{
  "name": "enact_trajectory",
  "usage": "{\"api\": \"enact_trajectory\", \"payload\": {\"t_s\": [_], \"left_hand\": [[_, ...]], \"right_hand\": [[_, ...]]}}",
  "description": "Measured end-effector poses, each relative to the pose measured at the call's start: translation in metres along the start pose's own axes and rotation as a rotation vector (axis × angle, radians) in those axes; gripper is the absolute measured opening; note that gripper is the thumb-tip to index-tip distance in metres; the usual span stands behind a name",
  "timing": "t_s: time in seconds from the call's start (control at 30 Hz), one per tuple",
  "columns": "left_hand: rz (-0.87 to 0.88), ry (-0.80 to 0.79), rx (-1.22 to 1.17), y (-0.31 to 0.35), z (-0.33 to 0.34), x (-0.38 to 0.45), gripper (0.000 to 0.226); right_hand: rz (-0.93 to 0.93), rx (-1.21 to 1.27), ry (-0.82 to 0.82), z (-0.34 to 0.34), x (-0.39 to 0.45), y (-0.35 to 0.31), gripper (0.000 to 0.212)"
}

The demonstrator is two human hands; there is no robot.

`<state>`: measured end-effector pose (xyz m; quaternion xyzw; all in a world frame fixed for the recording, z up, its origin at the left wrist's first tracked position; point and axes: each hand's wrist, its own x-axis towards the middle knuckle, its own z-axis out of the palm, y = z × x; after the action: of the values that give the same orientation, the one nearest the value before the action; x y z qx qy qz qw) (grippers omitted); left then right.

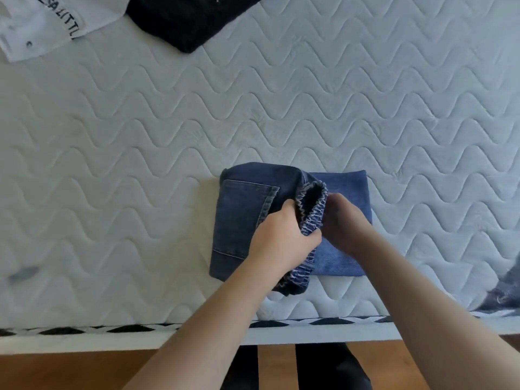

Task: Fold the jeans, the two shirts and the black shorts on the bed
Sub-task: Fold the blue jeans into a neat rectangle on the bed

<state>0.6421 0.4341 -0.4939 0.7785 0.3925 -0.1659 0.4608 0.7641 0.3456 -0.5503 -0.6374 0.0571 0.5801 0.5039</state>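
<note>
here, left hand [284, 232] and right hand [344, 220] gripping folded jeans [242, 218] waistband, on bed [365, 108]

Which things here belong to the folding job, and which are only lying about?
Belong to the job:
- jeans, held by the left hand and the right hand
- white shirt
- black garment
- bed

Just lying about:
- grey cloth at the bed's right edge; unclear what it is
</note>
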Motion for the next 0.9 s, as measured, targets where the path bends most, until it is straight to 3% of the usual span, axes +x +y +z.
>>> {"api": "enact_trajectory", "payload": {"t_s": [0.07, 0.2, 0.33, 0.5, 0.57, 0.67, 0.8, 0.83, 0.9], "left_hand": [[-0.017, 0.015, 0.033, 0.005, 0.024, 0.013, 0.039], [-0.029, 0.047, 0.079, 0.014, 0.058, 0.029, 0.041], [0.008, -0.047, 0.113, 0.017, 0.076, 0.04, 0.051], [0.062, -0.186, 0.051, -0.006, 0.071, 0.051, 0.036], [0.101, -0.219, 0.056, -0.017, 0.062, 0.057, 0.028], [0.191, -0.205, 0.071, -0.026, 0.036, 0.071, 0.02], [0.384, 0.154, 0.239, -0.045, -0.009, 0.105, 0.035], [0.415, 0.189, 0.322, -0.05, -0.017, 0.113, 0.043], [0.413, 0.104, 0.447, -0.053, -0.027, 0.124, 0.057]], "right_hand": [[0.044, 0.206, 0.047, -0.021, 0.001, 0.009, 0.034], [0.065, 0.294, 0.093, -0.05, 0.002, 0.014, 0.047], [0.062, 0.301, 0.069, -0.061, 0.003, 0.014, 0.049], [0.084, 0.221, 0.106, -0.067, 0.001, 0.019, 0.068], [-0.042, -0.046, 0.152, -0.065, 0.0, 0.025, 0.061], [-0.206, -0.34, 0.36, -0.059, 0.001, 0.034, 0.047], [-0.236, -0.366, 0.401, -0.062, -0.001, 0.037, 0.026], [-0.237, -0.353, 0.388, -0.063, -0.003, 0.037, 0.024], [-0.246, -0.304, 0.355, -0.067, -0.008, 0.038, 0.02]]}}
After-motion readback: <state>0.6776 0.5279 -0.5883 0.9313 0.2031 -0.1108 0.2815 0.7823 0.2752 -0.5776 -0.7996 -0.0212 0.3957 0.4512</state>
